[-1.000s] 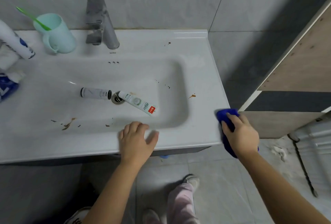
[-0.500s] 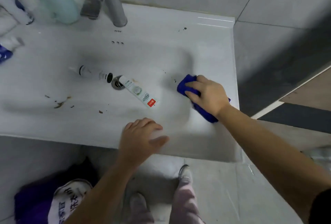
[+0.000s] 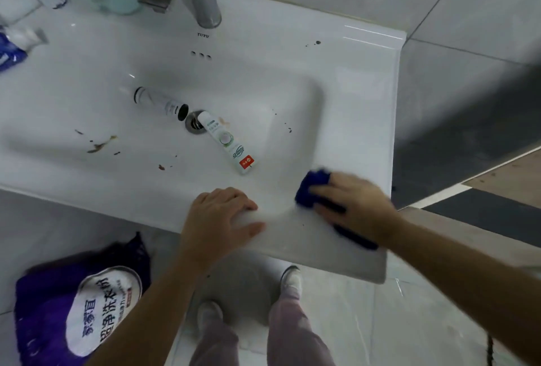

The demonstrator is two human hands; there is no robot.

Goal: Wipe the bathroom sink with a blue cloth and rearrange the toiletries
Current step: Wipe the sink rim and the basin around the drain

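Both hands meet at the sink's [image 3: 366, 107] front edge. Your left hand [image 3: 218, 219] rests flat with its fingers together, likely to brace you. Your right hand [image 3: 354, 207] presses the blue cloth [image 3: 311, 190] down with straight fingers. A toothpaste tube [image 3: 231, 146] lies at the drain [image 3: 191, 125].

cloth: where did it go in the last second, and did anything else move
The right hand swept the cloth from the sink's right edge into the basin, then back to the front rim. The left hand stayed on that rim; the tubes by the drain stayed put.
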